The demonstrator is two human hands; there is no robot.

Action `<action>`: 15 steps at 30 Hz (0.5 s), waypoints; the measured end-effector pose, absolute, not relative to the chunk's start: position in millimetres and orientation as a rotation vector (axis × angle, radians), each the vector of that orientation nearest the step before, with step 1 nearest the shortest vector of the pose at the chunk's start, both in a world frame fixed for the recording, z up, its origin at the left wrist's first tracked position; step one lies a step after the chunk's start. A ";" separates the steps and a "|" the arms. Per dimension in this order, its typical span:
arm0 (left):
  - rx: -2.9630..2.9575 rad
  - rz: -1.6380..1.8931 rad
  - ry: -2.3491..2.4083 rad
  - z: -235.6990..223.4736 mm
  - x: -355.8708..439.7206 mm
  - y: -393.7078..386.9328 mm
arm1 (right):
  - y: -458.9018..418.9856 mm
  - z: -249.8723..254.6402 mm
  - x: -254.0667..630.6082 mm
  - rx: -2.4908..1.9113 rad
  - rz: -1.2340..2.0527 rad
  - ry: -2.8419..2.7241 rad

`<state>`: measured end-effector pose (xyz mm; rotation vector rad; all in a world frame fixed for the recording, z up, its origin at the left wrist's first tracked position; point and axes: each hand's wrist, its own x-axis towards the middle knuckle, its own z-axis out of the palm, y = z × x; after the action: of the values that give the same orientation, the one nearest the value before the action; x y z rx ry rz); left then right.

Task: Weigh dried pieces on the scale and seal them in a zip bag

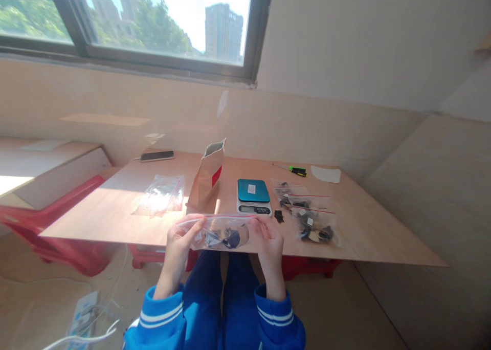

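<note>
A clear zip-lock bag (215,239) with a red line along its top is stretched between my two hands at the table's front edge. Dark pieces lie inside it; their kind is too small to make out. My left hand (184,233) pinches the bag's upper left corner. At the upper right end, my right hand (269,231) has its fingers closed on the same bag. Just beyond the hands is a kitchen scale (253,191) with a blue-green top. A small black piece (279,216) lies right of the scale, near my right hand.
Filled zip-lock bags (316,227) lie on the right of the table (368,237). Behind them are a green-and-black screwdriver (297,171) and white paper (326,174). A brown paper bag (207,178) stands left of the scale. Clear bags (163,192) and a phone (157,156) lie farther left.
</note>
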<state>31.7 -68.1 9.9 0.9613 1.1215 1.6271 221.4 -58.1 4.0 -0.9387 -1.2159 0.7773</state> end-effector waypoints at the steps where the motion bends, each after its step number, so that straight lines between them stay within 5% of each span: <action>1: 0.948 1.636 1.131 9.8 32.0 -67.7 | -58.6 4.3 221.7 -0.946 0.760 -1.227; 15: 0.924 1.651 1.141 13.0 33.1 -67.6 | -62.4 7.9 219.0 -1.009 0.467 -1.329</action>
<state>33.1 -67.6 13.0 0.9239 1.1413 1.6507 219.0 -62.4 7.9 -1.0091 -1.3287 0.4669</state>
